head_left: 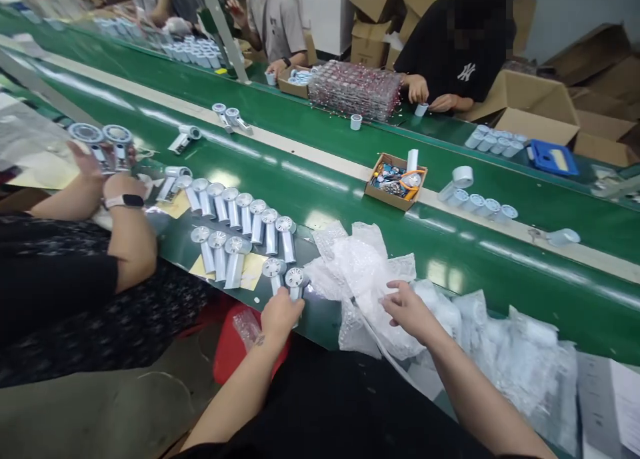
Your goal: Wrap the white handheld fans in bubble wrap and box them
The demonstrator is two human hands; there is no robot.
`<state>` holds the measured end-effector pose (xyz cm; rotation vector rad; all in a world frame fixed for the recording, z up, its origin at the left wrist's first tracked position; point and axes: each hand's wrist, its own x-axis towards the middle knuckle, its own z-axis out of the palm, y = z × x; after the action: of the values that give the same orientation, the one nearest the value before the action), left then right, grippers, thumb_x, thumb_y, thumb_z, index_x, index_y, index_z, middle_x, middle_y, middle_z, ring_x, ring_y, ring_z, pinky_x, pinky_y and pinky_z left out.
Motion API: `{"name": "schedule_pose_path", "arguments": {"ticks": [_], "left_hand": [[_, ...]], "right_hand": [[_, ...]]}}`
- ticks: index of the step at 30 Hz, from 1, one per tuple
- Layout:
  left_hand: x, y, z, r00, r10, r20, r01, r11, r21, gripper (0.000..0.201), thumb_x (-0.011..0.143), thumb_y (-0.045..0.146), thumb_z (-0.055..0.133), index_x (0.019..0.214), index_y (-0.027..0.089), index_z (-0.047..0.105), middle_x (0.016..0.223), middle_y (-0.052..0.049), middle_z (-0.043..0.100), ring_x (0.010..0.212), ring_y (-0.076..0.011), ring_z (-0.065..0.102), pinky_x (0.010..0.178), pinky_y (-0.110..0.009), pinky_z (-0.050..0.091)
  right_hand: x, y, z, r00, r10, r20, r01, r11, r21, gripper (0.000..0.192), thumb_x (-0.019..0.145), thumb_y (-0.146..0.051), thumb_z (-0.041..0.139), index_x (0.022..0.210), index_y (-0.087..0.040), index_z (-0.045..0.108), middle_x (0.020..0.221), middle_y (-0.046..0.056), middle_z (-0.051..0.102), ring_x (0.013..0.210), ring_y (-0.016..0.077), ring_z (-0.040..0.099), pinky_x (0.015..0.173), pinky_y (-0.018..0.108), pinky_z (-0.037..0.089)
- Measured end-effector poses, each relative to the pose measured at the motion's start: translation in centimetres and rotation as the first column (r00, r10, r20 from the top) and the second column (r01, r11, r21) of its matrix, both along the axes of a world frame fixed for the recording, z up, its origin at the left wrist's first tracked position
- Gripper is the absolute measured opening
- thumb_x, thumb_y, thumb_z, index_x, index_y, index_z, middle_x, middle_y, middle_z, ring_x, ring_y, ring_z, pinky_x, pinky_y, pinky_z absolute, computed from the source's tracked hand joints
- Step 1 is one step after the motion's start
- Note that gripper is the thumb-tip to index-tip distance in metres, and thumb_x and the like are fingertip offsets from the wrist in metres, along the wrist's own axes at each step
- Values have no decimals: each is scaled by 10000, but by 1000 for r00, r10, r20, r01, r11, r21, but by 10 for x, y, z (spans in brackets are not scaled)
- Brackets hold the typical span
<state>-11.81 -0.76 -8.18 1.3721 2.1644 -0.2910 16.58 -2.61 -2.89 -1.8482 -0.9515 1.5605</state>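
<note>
My left hand is closed around the handle of a silver handheld fan at the front edge of the green bench. Right beside it stands a second handheld fan; whether my fingers also grip that one is hidden. Two rows of similar fans lie to the left, partly on yellow paper. My right hand has its fingers apart, over a loose pile of clear bubble-wrap bags. Further right, several bubble bags look filled with pale items.
A co-worker's hands at left hold two fans. Across the belt, another person's hands handle a light-blue part. A cardboard box of tools and light-blue parts sit mid-line. Below the bench is a red stool.
</note>
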Motion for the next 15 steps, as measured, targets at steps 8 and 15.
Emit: {"name": "schedule_pose_path", "arguments": {"ticks": [8,15], "left_hand": [[20,-25,61,549,317,774,-442,895,-52,266,693,371,631,852,163,583,594,15,595,502,-137,562,459,-226,378],[128,17,84,390,-485,783,327,867,375,268,910,354,480,926,163,667,786,-68,705,665,-175,652,590,-279,490]], "right_hand": [[7,-38,17,940,-183,-287,215,973,83,450,725,-506,749,1029,-205,612,1039,62,642,830,167,609,695,300,512],[10,-47,29,649,-414,-638,464,880,-100,488,672,-564,788,942,-177,659,906,74,727,770,213,684,652,318,551]]}}
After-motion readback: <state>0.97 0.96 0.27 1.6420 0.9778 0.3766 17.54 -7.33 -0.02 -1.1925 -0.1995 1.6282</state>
